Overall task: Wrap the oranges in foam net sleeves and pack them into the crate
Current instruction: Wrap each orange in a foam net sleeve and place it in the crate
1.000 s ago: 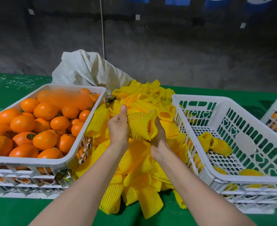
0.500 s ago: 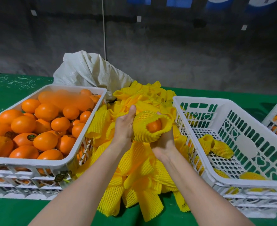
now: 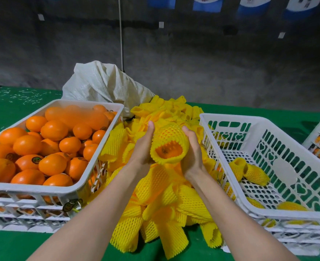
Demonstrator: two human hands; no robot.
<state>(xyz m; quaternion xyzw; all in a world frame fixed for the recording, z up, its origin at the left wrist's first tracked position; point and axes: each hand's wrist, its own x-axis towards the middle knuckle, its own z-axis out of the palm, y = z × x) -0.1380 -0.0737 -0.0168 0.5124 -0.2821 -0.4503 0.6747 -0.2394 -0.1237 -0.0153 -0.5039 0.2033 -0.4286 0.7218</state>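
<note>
Both hands are holding one orange (image 3: 167,151) inside a yellow sleeve (image 3: 167,135), above the pile (image 3: 166,200) of sleeves lying between two crates. The left hand (image 3: 143,147) is cupping the sleeve's left side and the right hand (image 3: 192,153) its right, each grip curling around the net. The orange is showing through the sleeve's near open end. The left crate (image 3: 33,189) is brimming with bare oranges (image 3: 52,164); the right crate (image 3: 230,117) is holding a few wrapped ones (image 3: 249,170). Both crates are sitting on the green tabletop (image 3: 14,242).
</note>
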